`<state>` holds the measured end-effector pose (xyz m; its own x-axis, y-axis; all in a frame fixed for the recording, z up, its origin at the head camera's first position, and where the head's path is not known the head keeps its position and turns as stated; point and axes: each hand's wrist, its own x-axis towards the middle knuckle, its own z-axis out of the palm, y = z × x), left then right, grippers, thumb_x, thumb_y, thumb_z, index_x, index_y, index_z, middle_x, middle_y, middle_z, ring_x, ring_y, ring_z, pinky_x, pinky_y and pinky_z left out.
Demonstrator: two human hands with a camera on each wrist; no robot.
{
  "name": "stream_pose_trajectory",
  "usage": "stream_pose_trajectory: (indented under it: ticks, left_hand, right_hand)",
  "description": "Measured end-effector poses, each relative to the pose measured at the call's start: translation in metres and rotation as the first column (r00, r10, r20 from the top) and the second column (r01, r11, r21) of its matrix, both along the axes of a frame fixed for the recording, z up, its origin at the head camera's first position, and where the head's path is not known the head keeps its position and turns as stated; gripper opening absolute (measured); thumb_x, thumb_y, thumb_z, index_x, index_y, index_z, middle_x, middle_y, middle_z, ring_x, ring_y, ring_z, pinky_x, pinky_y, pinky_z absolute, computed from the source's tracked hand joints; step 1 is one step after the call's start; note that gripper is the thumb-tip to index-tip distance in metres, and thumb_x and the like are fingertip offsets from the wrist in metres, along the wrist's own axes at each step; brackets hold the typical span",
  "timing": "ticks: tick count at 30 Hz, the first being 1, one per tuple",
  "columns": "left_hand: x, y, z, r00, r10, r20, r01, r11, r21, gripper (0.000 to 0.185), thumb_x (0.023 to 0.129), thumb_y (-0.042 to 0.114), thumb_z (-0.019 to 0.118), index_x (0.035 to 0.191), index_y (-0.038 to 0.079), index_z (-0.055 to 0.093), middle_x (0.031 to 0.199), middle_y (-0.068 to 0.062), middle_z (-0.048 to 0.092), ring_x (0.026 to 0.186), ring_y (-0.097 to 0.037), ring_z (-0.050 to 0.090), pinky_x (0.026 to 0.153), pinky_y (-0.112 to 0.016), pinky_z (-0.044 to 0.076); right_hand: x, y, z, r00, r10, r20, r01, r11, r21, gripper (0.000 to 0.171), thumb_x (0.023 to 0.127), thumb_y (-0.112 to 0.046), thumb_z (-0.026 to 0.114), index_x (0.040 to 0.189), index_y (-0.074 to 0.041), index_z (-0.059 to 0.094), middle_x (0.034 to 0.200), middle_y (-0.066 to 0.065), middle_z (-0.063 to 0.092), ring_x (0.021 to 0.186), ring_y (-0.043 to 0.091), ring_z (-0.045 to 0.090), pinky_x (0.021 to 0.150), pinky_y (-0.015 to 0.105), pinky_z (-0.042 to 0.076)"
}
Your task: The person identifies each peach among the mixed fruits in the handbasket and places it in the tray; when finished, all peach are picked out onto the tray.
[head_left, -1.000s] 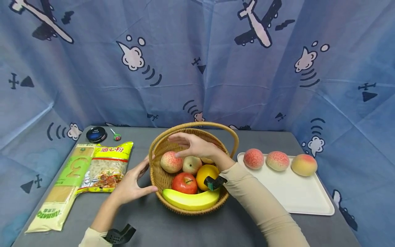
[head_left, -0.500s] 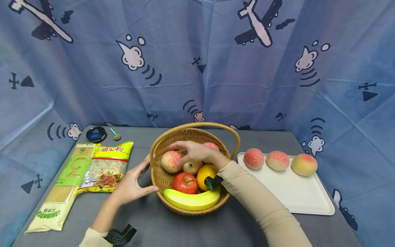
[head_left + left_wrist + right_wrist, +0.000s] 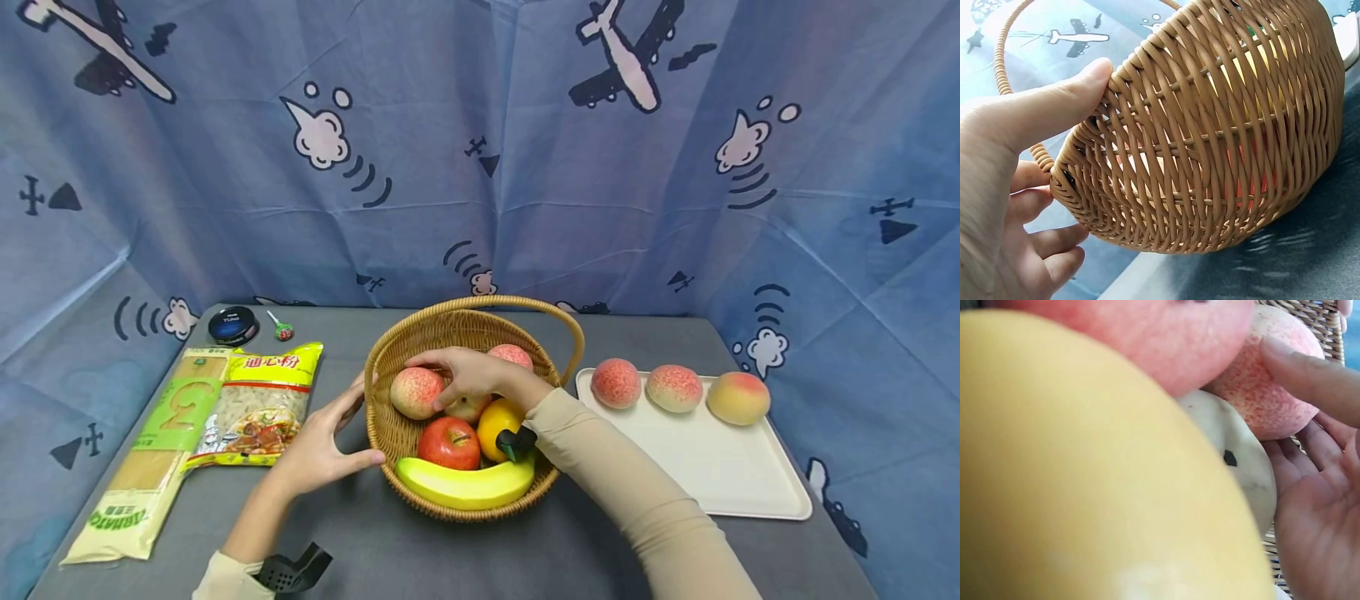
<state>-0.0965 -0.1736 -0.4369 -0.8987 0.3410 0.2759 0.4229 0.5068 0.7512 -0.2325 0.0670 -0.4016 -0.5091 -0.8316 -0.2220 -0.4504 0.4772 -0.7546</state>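
So the whole setup sits on a dark grey bench point(image 3: 465, 558) boxed in on three sides by a blue fabric backdrop printed with cartoon planes and clouds point(image 3: 480, 167).

The round woven wicker basket with the hoop handle point(image 3: 386, 433) is in the middle of the bench. The left hand point(image 3: 318, 450) is spread against its outer left wall, thumb pressing near the rim and the other fingers relaxed along the side, so it's bracing rather than clutching. The right hand point(image 3: 468, 375) is down inside the basket, fingers curved over a pale cream-coloured peach point(image 3: 468, 408), with a speckled pink peach point(image 3: 416, 392) touching the fingertips on the left. From these views I can't tell for sure whether it really has a grip on the pale one.

Also in the basket: another pink peach at the back point(image 3: 512, 356), a red apple point(image 3: 449, 443), a round yellow-orange fruit point(image 3: 498, 417) and a yellow banana point(image 3: 465, 487) along the front.

To the right, just beside the basket, a cream rectangular tray point(image 3: 720, 475) carries three peaches in a row point(image 3: 675, 389) along its far edge. On the left lie a yellow macaroni packet point(image 3: 258, 404), a long spaghetti pack with green label point(image 3: 153, 458), a round black tin point(image 3: 234, 325) and a small lollipop point(image 3: 282, 329).
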Motion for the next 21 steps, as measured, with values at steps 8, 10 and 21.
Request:
stream_pose_trajectory:
  ticks: [8, 10, 21]
  left_hand:
    - [0.0, 0.0, 0.0, 1.0, -0.003, -0.007, 0.003, 1.0, 0.001, 0.095, 0.071, 0.019, 0.084, 0.149, 0.01, 0.03, 0.156, -0.012, 0.025, 0.138, -0.026, 0.032, 0.107, -0.028, 0.036]
    - [0.0, 0.001, 0.0, 1.0, -0.004, -0.006, 0.004, 1.0, 0.005, 0.095, 0.071, 0.018, 0.083, 0.149, 0.01, 0.03, 0.156, -0.012, 0.024, 0.138, -0.026, 0.032, 0.107, -0.024, 0.035]
    - [-0.002, -0.001, -0.003, 1.0, -0.018, -0.014, 0.018, 0.999, 0.029, 0.095, 0.071, 0.018, 0.083, 0.15, 0.012, 0.029, 0.156, -0.012, 0.024, 0.139, -0.02, 0.03, 0.105, -0.011, 0.029]
  right_hand:
    - [0.003, -0.003, -0.001, 0.997, -0.032, -0.075, 0.034, 0.999, 0.019, 0.069, 0.074, -0.009, 0.08, 0.136, -0.02, 0.052, 0.129, 0.001, 0.057, 0.113, 0.015, 0.051, 0.1, 0.031, 0.043]
    - [0.004, -0.003, 0.0, 0.995, -0.026, -0.098, 0.028, 0.999, 0.025, 0.067, 0.074, -0.011, 0.08, 0.134, -0.021, 0.053, 0.129, 0.0, 0.056, 0.113, 0.015, 0.05, 0.099, 0.031, 0.043]
    - [0.008, 0.004, 0.016, 0.994, -0.098, -0.055, 0.094, 0.994, -0.058, 0.065, 0.07, -0.011, 0.079, 0.129, -0.024, 0.056, 0.132, -0.004, 0.05, 0.112, 0.013, 0.049, 0.098, 0.031, 0.044]
